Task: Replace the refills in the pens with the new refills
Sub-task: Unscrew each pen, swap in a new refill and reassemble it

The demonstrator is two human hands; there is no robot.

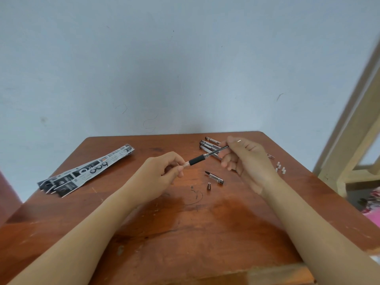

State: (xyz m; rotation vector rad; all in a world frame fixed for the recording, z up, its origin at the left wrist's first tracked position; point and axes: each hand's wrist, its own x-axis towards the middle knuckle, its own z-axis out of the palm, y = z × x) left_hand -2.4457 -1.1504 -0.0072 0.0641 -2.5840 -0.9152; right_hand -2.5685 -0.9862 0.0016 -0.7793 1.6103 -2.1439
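I see the wooden table (185,233) first, refill packets (86,170) lying at ten o'clock. My left hand (162,171) pinches the pen (197,161) by its tip end above the centre; my right hand (244,157) grips its rear at two o'clock. The cap (214,177) and the metal tip (209,186) lie just below the pen.

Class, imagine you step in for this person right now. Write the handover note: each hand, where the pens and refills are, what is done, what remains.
Left hand pinches the front end of the pen, by its black grip. Right hand grips the pen's rear end; both lift it above the table.
Its cap and metal tip lie loose below the hands.
Other pens wait behind the right hand. Refill packets lie far left.
Done: this pen is opened. Left: swap its refill, reassemble it, then do the other pens.
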